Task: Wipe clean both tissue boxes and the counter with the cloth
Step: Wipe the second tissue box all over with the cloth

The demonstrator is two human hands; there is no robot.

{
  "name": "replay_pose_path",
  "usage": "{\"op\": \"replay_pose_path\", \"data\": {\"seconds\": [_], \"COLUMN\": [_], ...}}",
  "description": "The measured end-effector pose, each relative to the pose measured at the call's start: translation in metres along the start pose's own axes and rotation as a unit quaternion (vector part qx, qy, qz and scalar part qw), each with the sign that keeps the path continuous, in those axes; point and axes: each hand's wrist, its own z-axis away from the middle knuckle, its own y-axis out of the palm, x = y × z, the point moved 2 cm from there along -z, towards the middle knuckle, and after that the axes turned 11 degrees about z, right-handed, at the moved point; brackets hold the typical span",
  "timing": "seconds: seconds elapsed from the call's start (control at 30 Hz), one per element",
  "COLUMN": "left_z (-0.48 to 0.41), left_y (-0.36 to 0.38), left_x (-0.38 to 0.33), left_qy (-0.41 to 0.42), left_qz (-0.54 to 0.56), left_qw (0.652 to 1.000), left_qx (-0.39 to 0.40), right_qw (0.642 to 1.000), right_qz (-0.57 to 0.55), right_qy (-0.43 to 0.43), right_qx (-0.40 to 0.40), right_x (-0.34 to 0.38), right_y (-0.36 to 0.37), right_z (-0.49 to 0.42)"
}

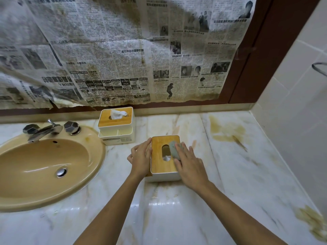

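Right hand (190, 167) presses cloth (174, 149) on near tissue box (163, 157); left hand (140, 157) steadies it.

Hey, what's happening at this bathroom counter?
A person is cleaning. The right hand presses a grey-green cloth onto the wooden lid of the nearer tissue box, while the left hand rests against that box's left side to steady it. The second tissue box sits behind, beside the sink, a tissue poking out. The marble counter shows yellowish stains on the right, seemingly not yet wiped.
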Motion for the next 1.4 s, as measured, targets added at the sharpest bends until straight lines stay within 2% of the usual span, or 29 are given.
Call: {"op": "replay_pose_path", "data": {"seconds": [0.23, 0.53, 0.83, 1.0, 1.13, 1.23, 1.4], "left_z": [0.001, 0.002, -0.001, -0.001, 0.000, -0.001, -0.002], "left_y": [0.007, 0.004, 0.007, 0.006, 0.005, 0.004, 0.004], "left_x": [0.004, 0.001, 0.006, 0.005, 0.003, 0.003, 0.002], "left_qy": [0.023, 0.027, 0.035, 0.046, 0.040, 0.044, 0.040], "left_qz": [-0.027, -0.051, -0.065, -0.076, -0.084, -0.086, -0.082], "left_qw": [0.999, 0.998, 0.997, 0.996, 0.996, 0.995, 0.996], "left_qx": [-0.007, -0.001, 0.004, 0.001, 0.009, 0.010, 0.016], "right_qw": [0.998, 0.998, 0.996, 0.997, 0.997, 0.998, 0.985], "right_qz": [0.057, 0.032, 0.064, 0.073, 0.066, 0.051, 0.023], "right_qy": [0.005, 0.033, -0.044, -0.018, 0.003, -0.033, -0.170], "right_qx": [0.031, 0.044, 0.036, 0.019, 0.040, 0.034, 0.015], "right_x": [-0.001, -0.007, -0.005, -0.008, -0.006, -0.009, -0.028], "right_y": [0.006, -0.004, 0.010, 0.000, -0.004, -0.002, 0.005], "right_z": [0.020, -0.067, 0.031, -0.023, -0.066, -0.051, 0.007]}}
